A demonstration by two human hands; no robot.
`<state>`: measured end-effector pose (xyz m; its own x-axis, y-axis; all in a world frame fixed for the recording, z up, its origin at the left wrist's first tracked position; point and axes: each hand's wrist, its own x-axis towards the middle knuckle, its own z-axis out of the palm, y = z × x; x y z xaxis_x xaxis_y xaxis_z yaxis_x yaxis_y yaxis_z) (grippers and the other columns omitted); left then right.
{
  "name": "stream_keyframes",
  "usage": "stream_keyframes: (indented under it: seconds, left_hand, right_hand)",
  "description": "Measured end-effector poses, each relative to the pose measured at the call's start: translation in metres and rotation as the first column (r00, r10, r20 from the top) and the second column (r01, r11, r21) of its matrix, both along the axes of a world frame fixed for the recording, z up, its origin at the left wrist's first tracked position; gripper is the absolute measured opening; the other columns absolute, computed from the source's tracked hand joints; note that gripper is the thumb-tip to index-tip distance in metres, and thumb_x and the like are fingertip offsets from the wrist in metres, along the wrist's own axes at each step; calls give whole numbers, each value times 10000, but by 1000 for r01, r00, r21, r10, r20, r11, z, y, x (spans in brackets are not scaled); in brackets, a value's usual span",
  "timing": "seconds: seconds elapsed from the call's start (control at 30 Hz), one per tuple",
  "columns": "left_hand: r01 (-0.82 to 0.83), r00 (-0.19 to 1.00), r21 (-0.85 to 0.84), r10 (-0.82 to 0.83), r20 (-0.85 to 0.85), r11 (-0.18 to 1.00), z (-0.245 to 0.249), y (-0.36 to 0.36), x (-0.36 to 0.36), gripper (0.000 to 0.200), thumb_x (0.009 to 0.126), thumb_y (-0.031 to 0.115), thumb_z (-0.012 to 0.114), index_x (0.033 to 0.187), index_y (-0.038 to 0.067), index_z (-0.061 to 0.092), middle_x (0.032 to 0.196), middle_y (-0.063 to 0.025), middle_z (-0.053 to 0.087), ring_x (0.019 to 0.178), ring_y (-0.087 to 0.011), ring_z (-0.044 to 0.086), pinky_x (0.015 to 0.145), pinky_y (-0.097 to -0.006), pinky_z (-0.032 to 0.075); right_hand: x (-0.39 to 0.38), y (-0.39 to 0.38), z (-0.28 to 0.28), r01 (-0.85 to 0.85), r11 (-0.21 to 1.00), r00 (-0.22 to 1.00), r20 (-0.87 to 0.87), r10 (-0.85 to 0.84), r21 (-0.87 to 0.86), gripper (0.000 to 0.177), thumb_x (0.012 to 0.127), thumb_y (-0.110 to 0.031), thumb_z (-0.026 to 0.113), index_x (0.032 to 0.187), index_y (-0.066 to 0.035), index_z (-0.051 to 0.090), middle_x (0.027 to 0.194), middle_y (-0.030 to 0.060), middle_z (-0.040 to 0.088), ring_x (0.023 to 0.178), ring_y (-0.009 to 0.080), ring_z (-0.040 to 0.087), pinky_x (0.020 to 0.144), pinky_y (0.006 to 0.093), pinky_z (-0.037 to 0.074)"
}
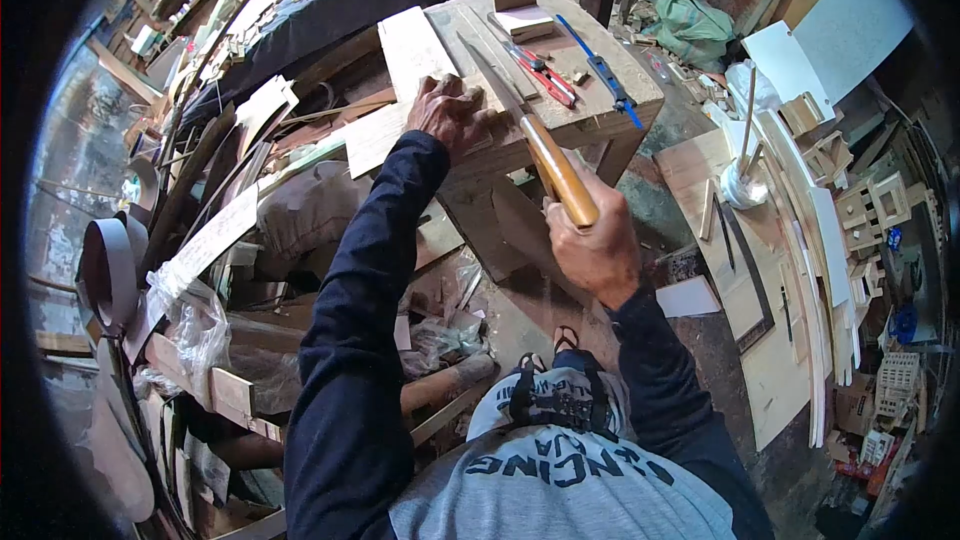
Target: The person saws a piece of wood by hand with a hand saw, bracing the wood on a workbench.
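My right hand [598, 245] is closed round the orange-brown wooden handle of a hand saw [560, 172]. The saw's narrow blade points up and left over a small wooden workbench [620, 90]. My left hand [450, 118] presses down with bent fingers on a pale wooden board [412, 52] at the bench's left edge; part of the board sticks out past the bench. Beside the blade lie red-handled pliers [545, 75], a blue bar-like tool [597, 68] and a small wooden piece with a rounded back [522, 15].
To the right, large thin sheets [700, 165] lean low, with a cup of glue-like white material [743, 185] on them. Scrap wood and plastic wrap [205, 330] fill the left side. A dark cloth-covered table [350, 0] stands behind, and a green sack [690, 25] lies at the back right.
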<state>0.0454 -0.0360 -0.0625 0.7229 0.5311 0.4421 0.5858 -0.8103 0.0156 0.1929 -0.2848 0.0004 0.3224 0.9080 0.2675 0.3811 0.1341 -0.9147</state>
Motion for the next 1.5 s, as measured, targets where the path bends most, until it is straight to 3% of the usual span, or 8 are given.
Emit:
stream_keyframes:
  seconds: [0.23,0.43,0.73,0.9,1.1,1.2,1.37,1.5]
  left_hand:
    - [-12,1000,-29,12,-23,999,6,1,4,418,921,433,587,1131,102,732,1015,-179,675,1050,-290,573,991,-415,366]
    - [39,999,29,-39,10,999,4,1,0,414,924,408,612,1119,60,724,989,-173,648,1000,-282,582,957,-416,371]
    - [-37,999,-56,35,-28,998,2,1,3,449,933,446,568,1187,106,717,1097,-198,684,1115,-287,564,1034,-413,354]
    - [-18,999,-40,16,-41,999,-2,4,4,443,928,446,583,1179,109,721,1117,-201,678,1100,-293,569,1017,-425,358]
    - [-6,1000,-36,7,25,999,10,-9,2,366,920,372,625,1079,73,762,1042,-184,692,1059,-276,574,981,-416,371]
    - [36,998,42,-38,41,998,1,2,2,350,909,352,637,1088,77,759,992,-186,705,1037,-297,597,968,-424,388]
    - [87,993,36,-90,76,996,-5,6,1,396,912,403,606,1078,73,748,995,-186,704,1051,-291,600,979,-424,361]
    - [91,993,36,-93,69,995,4,1,1,387,899,359,636,1121,52,717,975,-187,648,964,-328,590,916,-422,392]
  right_hand:
    - [14,-120,54,-29,966,998,-68,12,-258,530,854,9,542,1374,89,483,1263,295,610,1199,346,620,1009,365,469]
    - [9,-6,24,-8,998,999,49,11,-62,434,785,-18,565,1218,14,571,837,272,591,787,422,646,721,428,515]
    - [14,-102,58,-3,979,1000,14,6,-203,544,817,-28,582,1340,101,506,1014,291,672,970,352,704,818,391,539]
    - [14,-1,16,-5,999,995,101,8,-32,430,775,-33,572,1194,58,607,889,271,654,784,391,672,738,411,529]
    - [13,-41,28,-13,991,1000,-4,12,-133,518,797,-28,578,1308,57,555,1037,297,666,996,368,687,872,403,520]
    - [15,-81,20,-32,999,996,83,31,13,541,827,4,538,1366,53,513,1157,262,667,1121,319,664,957,395,501]
    - [6,-17,10,19,999,1000,14,-18,-41,500,822,-10,562,1319,43,546,1032,307,657,1005,408,679,870,405,530]
    - [11,35,-24,37,999,998,-58,-38,-26,515,777,12,578,1290,50,578,1073,256,684,981,352,692,875,368,529]
